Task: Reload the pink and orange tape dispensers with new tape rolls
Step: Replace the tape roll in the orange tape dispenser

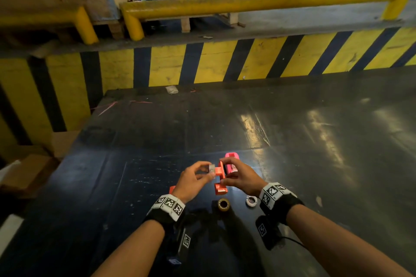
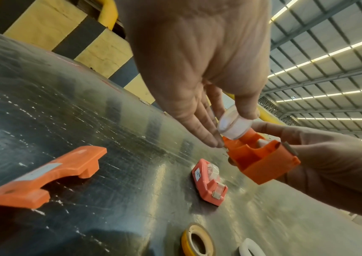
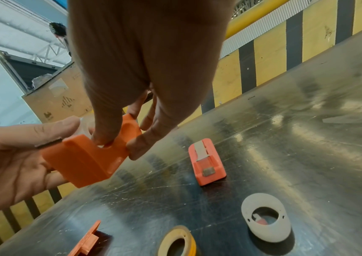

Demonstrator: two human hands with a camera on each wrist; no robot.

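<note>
My right hand [image 1: 231,172] grips the open orange dispenser body [image 2: 263,161] just above the black table, thumb and fingers on its sides. My left hand [image 1: 202,173] pinches a small clear tape roll [image 2: 234,127] at the body's open top. The roll touches the body's rim. The pink dispenser [image 1: 231,161] lies on the table just beyond my hands, with a clear roll showing inside it [image 2: 213,170]. The orange dispenser's loose cover [image 2: 44,176] lies flat to the left, mostly hidden behind my left hand in the head view.
A yellow tape roll [image 1: 224,204] and a white ring-shaped core [image 1: 251,200] lie on the table [image 1: 315,141] near my wrists. A yellow-and-black striped wall [image 1: 171,65] borders the table's far edge. Cardboard boxes [image 1: 27,175] sit off the left side.
</note>
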